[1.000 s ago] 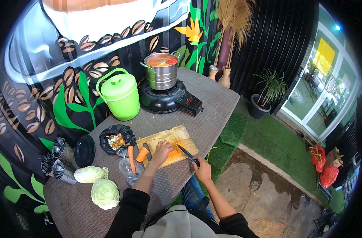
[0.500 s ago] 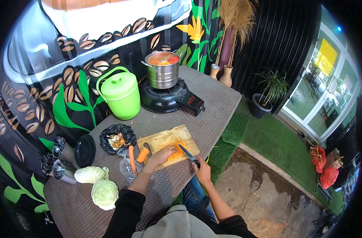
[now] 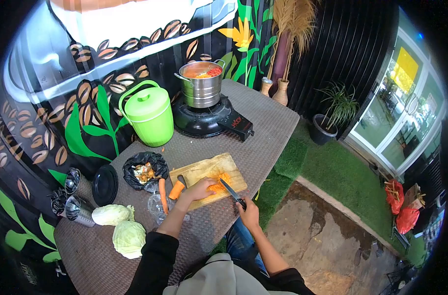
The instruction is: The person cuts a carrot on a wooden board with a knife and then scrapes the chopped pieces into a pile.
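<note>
My right hand [image 3: 248,212] is closed around the black handle of a knife [image 3: 231,191]. Its blade points away to the left, down at a heap of finely cut orange carrot [image 3: 223,180] on the wooden cutting board [image 3: 204,169]. On that same board, my left hand [image 3: 201,189] presses with curled fingers on the carrot at the heap's near left edge; the fingertips are partly hidden. Beside the left wrist lie a thick piece of carrot [image 3: 176,190] and a dark handle [image 3: 181,180], whose other end I cannot see. A whole slim carrot [image 3: 163,195] rests further left on clear plastic.
A black bag of scraps [image 3: 145,172], a cabbage [image 3: 129,240] and a napa cabbage [image 3: 112,215] are on the left. Behind stand a green lidded bucket [image 3: 150,118] and a steel pot [image 3: 201,89] on a portable stove [image 3: 199,120]. Utensil holders [image 3: 80,212] stand far left.
My left hand has shifted slightly left, away from the blade, and more of the cut carrot shows. The knife and my right hand have moved very little.
</note>
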Action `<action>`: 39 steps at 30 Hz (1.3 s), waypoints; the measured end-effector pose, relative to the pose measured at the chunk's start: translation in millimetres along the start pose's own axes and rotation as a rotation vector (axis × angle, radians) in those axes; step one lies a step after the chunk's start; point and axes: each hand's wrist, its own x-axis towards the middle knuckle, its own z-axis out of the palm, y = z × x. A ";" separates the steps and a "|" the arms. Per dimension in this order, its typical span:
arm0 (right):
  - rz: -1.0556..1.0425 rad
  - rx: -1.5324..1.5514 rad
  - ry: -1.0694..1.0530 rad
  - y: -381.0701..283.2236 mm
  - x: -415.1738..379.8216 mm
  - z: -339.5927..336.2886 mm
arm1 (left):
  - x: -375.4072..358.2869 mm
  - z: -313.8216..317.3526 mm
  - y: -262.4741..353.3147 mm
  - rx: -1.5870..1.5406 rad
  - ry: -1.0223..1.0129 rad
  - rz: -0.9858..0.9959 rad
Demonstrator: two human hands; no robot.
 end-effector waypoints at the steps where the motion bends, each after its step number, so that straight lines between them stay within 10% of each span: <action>1: -0.032 0.017 0.046 0.1 -1.1 1.9 | -0.4 0.5 0.4 0.000 -0.001 0.000; 39: 0.012 -0.161 -0.099 -36.7 -14.7 23.4 | -39.5 31.8 2.7 -0.151 0.480 -0.162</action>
